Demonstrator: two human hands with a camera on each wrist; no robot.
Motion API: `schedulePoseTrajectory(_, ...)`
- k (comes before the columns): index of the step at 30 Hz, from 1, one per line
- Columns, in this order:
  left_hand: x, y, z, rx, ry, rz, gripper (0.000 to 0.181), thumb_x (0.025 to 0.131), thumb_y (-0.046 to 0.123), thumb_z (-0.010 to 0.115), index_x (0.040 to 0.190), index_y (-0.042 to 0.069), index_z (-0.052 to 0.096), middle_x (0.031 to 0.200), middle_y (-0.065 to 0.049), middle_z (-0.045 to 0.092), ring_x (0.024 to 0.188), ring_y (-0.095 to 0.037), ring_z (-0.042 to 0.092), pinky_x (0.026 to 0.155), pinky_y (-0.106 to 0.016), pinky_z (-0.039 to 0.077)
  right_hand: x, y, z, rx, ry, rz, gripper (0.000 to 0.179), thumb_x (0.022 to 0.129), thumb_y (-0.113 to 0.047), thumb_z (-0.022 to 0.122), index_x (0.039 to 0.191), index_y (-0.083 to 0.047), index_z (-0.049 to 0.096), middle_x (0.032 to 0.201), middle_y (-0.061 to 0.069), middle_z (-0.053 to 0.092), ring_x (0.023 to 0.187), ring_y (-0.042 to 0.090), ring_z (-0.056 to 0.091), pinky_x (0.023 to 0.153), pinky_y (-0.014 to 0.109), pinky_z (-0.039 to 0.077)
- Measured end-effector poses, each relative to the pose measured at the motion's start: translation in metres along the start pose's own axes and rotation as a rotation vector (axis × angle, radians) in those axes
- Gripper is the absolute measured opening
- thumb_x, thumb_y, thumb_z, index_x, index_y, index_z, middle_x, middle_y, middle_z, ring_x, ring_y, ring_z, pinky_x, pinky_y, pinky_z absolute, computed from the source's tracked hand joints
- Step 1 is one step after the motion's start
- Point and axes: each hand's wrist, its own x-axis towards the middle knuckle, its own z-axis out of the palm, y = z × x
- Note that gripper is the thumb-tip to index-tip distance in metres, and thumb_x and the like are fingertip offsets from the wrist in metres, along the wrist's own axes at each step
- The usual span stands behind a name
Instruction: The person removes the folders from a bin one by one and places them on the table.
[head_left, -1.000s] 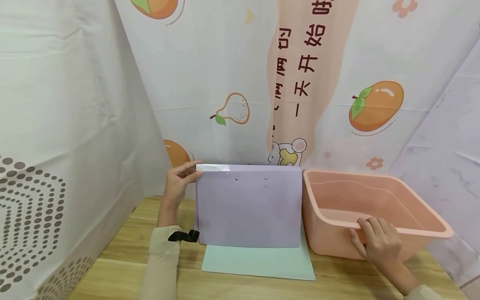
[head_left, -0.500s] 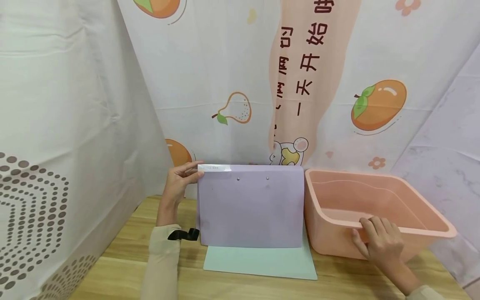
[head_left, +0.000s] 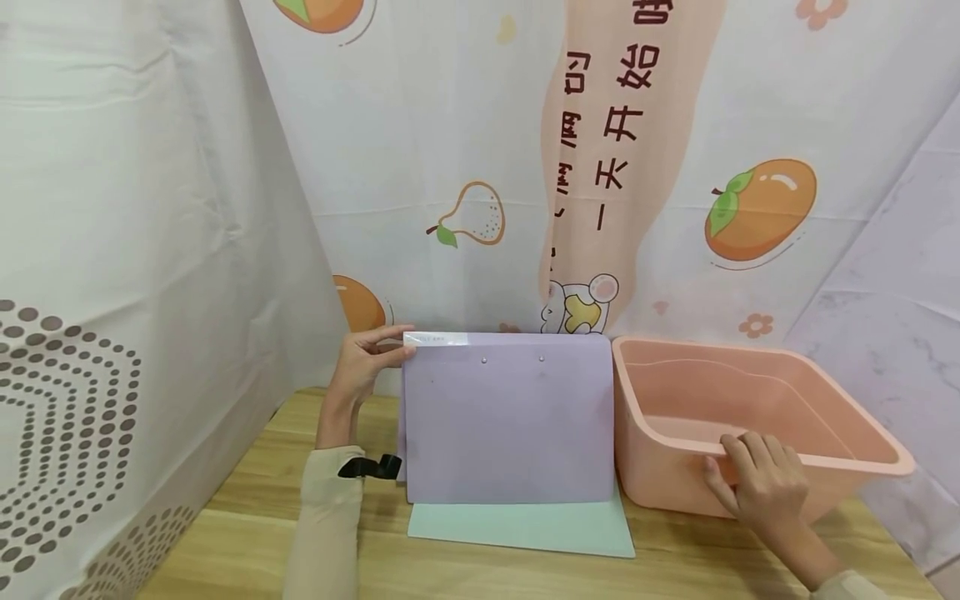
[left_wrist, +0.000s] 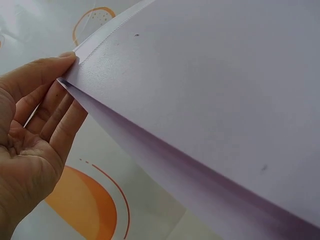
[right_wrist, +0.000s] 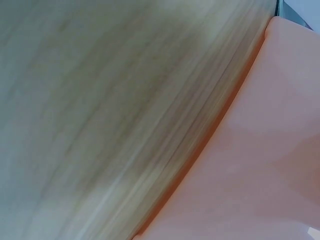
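Observation:
A purple folder (head_left: pixel 510 425) with two small rivets and a clear label strip stands on its long edge, facing me. My left hand (head_left: pixel 358 367) pinches its upper left corner between thumb and fingers. In the left wrist view the thumb lies on the near cover of the folder (left_wrist: pixel 200 100), and the two covers part slightly below the grip. A mint green folder or board (head_left: pixel 525 527) lies flat on the table, its rear part hidden behind the purple one. My right hand (head_left: pixel 765 483) grips the front rim of a pink plastic basin (head_left: pixel 675 475), fingers hooked over inside.
The basin stands at the right, close against the purple folder's right side. Under everything is a wood-grain table (head_left: pixel 247 508). Printed curtain cloth (head_left: pixel 420 125) hangs right behind the folder, and a white dotted cloth (head_left: pixel 150 250) hangs at the left.
My left hand has shifted the purple folder slightly right and nearer to me, covering more of the mint green one. The right hand stays on the basin's rim. The head view has turned slightly.

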Motion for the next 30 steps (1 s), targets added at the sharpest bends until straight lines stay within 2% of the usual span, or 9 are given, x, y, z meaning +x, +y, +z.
schedulePoseTrajectory(5,-0.001,-0.002,-0.001,0.001,-0.008,0.0,0.034,0.085,-0.014,0.072,0.119,-0.008,0.071,0.095,0.001,0.079,0.081,-0.014,0.077,0.069,-0.027,0.063,-0.007,0.002,-0.001,-0.004,-0.001,0.005,0.056,0.099,-0.045,0.05,0.071,0.003,0.058,0.059,0.017,0.051,0.049,0.037,0.041,0.043,0.045,0.022)
schedulePoseTrajectory(13,0.002,-0.009,-0.003,-0.003,-0.019,-0.021,0.034,0.087,-0.012,0.072,0.119,-0.001,0.075,0.094,0.003,0.079,0.081,-0.013,0.077,0.069,-0.027,0.063,-0.002,0.001,0.001,-0.007,0.007,0.01,0.054,0.098,-0.044,0.05,0.071,0.002,0.058,0.059,0.017,0.051,0.048,0.037,0.04,0.043,0.044,0.021)
schedulePoseTrajectory(25,0.005,-0.013,0.0,-0.002,-0.016,-0.063,0.034,0.087,-0.01,0.073,0.119,0.001,0.075,0.095,0.003,0.079,0.082,-0.013,0.077,0.07,-0.027,0.063,0.003,-0.002,0.0,-0.007,0.002,0.005,0.055,0.099,-0.044,0.05,0.071,0.002,0.058,0.058,0.017,0.05,0.047,0.037,0.04,0.042,0.044,0.02)
schedulePoseTrajectory(30,0.005,-0.015,0.002,-0.006,-0.011,-0.07,0.036,0.086,-0.01,0.074,0.122,-0.004,0.072,0.096,0.003,0.078,0.081,-0.014,0.077,0.071,-0.028,0.063,0.002,-0.001,0.0,-0.003,-0.004,0.004,0.054,0.098,-0.044,0.05,0.071,0.002,0.058,0.059,0.016,0.05,0.048,0.037,0.04,0.042,0.043,0.02)
